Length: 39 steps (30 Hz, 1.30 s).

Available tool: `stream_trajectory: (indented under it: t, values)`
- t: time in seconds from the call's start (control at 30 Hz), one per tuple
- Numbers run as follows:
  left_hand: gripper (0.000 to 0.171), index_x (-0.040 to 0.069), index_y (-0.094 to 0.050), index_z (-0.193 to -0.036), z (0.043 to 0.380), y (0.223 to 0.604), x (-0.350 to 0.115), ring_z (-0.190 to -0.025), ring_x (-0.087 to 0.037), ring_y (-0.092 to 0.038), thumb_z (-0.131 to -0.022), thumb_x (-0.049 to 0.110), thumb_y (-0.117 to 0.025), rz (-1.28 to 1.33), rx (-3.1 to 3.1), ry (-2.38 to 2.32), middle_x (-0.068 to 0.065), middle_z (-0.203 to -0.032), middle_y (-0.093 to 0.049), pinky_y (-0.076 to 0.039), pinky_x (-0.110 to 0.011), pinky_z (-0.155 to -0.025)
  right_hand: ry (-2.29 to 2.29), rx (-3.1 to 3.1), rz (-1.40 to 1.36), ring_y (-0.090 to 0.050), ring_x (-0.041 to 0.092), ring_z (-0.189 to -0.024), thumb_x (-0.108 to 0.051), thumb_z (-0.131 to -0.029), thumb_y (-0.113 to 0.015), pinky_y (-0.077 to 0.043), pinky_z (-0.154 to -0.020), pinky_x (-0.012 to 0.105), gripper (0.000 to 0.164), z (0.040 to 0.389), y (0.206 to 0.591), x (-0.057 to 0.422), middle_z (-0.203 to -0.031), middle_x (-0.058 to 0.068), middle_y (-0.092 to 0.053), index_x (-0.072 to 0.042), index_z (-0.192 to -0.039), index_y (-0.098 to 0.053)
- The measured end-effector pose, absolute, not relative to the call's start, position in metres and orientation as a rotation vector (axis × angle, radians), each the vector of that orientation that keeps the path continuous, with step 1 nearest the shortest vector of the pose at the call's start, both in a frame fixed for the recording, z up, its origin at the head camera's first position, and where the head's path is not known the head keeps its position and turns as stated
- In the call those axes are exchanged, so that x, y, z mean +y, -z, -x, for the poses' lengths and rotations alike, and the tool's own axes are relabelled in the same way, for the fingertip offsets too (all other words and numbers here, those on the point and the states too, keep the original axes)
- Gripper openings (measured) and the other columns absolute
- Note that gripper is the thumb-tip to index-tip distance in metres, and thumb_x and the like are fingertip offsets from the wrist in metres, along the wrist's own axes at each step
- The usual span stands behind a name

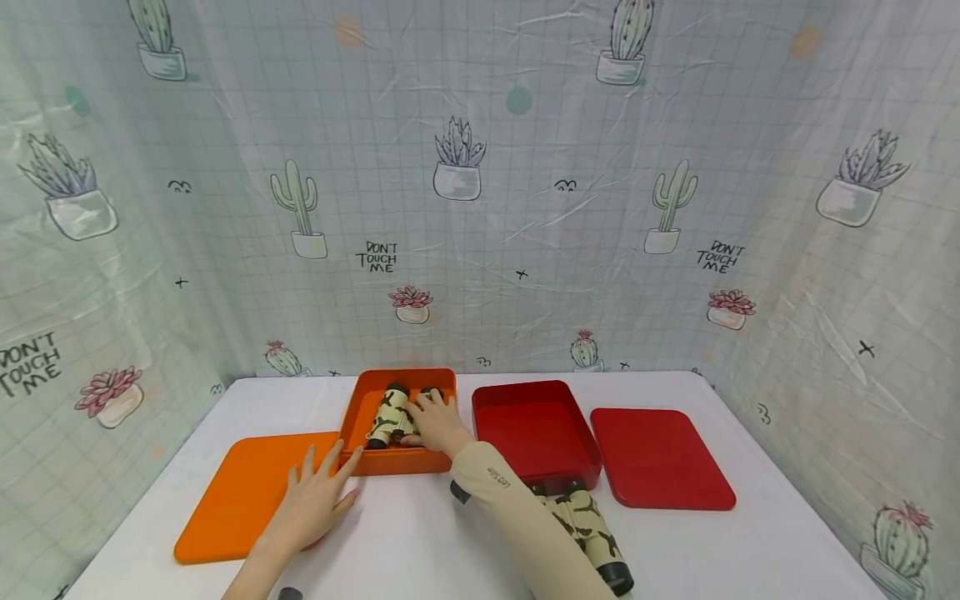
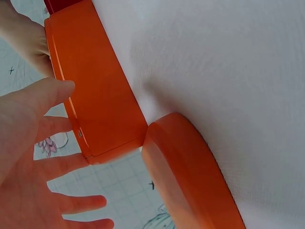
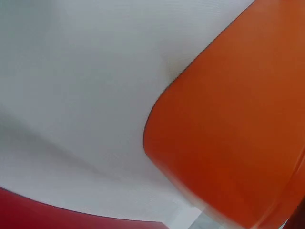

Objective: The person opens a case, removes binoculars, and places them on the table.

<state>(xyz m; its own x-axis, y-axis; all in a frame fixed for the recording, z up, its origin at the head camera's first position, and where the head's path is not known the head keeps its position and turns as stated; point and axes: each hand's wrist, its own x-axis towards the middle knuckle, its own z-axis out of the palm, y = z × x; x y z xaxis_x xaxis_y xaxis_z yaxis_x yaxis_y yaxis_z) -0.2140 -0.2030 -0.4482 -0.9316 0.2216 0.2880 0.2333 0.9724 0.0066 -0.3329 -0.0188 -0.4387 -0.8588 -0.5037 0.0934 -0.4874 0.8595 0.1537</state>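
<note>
A pair of camouflage binoculars (image 1: pixel 390 414) lies in the open orange box (image 1: pixel 401 462), near the back of the table. My right hand (image 1: pixel 438 423) reaches over the box's right side, its spread fingers on the right barrel, which it partly covers. The right wrist view shows the orange box's outer side (image 3: pixel 228 114) but not the hand. At the box's front left corner is my left hand (image 1: pixel 315 500), fingers spread, holding nothing. In the left wrist view, its thumb and fingertips (image 2: pixel 71 88) overlap the box's rim.
An orange lid (image 1: pixel 240 492) lies left of the orange box. To the right stands an open red box (image 1: pixel 532 417), with a red lid (image 1: pixel 660 458) beside it. A second pair of camouflage binoculars (image 1: pixel 600 542) lies before the red box, partly hidden by my right sleeve.
</note>
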Motion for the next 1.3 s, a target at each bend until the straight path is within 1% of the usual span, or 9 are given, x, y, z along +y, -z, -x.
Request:
stream_trajectory:
  t: [0.17,0.33,0.57,0.67,0.83,1.07,1.3]
  values:
    - [0.058,0.015,-0.045,-0.131,0.2140,0.4474,-0.2029,-0.116,-0.056,-0.034,-0.079,0.033,-0.063,0.338,-2.829,0.061,-0.020,-0.132,-0.042,-0.032,-0.068,-0.086,0.168,-2.910,-0.746,-0.036,0.020,-0.121,-0.062,-0.078,-0.047,-0.039,-0.095,0.043,0.066,0.3328,0.4388,-0.0179,-0.131,-0.004,-0.044,-0.025,-0.132,-0.042]
    - [0.058,0.015,-0.046,-0.130,0.2142,0.4465,-0.2025,-0.116,-0.055,-0.034,-0.079,0.034,-0.064,0.335,-2.834,0.049,-0.021,-0.132,-0.042,-0.032,-0.068,-0.085,0.107,-2.951,-0.758,-0.036,0.022,-0.123,-0.058,-0.080,-0.049,-0.037,-0.097,0.045,0.066,0.3325,0.4384,-0.0180,-0.134,-0.004,-0.046,-0.022,-0.134,-0.040]
    - [0.057,0.015,-0.047,-0.129,0.2140,0.4476,-0.2027,-0.115,-0.055,-0.036,-0.078,0.033,-0.065,0.338,-2.825,0.042,-0.020,-0.131,-0.043,-0.034,-0.067,-0.084,0.097,-2.958,-0.751,-0.033,0.026,-0.127,-0.051,-0.079,-0.056,-0.036,-0.098,0.045,0.063,0.3332,0.4405,-0.0186,-0.134,-0.003,-0.044,-0.025,-0.133,-0.040]
    - [0.057,0.015,-0.047,-0.129,0.2141,0.4481,-0.2028,-0.115,-0.055,-0.036,-0.078,0.033,-0.065,0.337,-2.829,0.040,-0.020,-0.132,-0.043,-0.034,-0.067,-0.084,0.100,-2.946,-0.742,-0.034,0.026,-0.125,-0.052,-0.076,-0.059,-0.037,-0.097,0.045,0.062,0.3332,0.4407,-0.0188,-0.130,-0.002,-0.045,-0.025,-0.130,-0.043]
    - [0.058,0.015,-0.046,-0.130,0.2143,0.4477,-0.2023,-0.116,-0.056,-0.034,-0.078,0.033,-0.065,0.325,-2.859,0.033,-0.021,-0.132,-0.042,-0.033,-0.068,-0.085,0.083,-2.933,-0.727,-0.036,0.023,-0.121,-0.055,-0.074,-0.060,-0.038,-0.094,0.043,0.062,0.3335,0.4420,-0.0194,-0.125,-0.003,-0.050,-0.023,-0.126,-0.047]
    - [0.059,0.015,-0.045,-0.130,0.2144,0.4478,-0.2023,-0.115,-0.057,-0.033,-0.078,0.033,-0.065,0.323,-2.866,0.041,-0.021,-0.133,-0.041,-0.032,-0.068,-0.085,0.061,-2.928,-0.713,-0.037,0.022,-0.118,-0.053,-0.074,-0.060,-0.038,-0.091,0.042,0.061,0.3337,0.4447,-0.0208,-0.124,-0.003,-0.053,-0.021,-0.125,-0.047]
    - [0.059,0.015,-0.046,-0.130,0.2154,0.4505,-0.2033,-0.115,-0.056,-0.035,-0.077,0.033,-0.065,0.325,-2.846,0.028,-0.021,-0.132,-0.042,-0.033,-0.067,-0.085,0.065,-2.910,-0.721,-0.038,0.022,-0.117,-0.052,-0.074,-0.061,-0.039,-0.090,0.041,0.061,0.3324,0.4443,-0.0203,-0.123,-0.003,-0.053,-0.020,-0.124,-0.048]
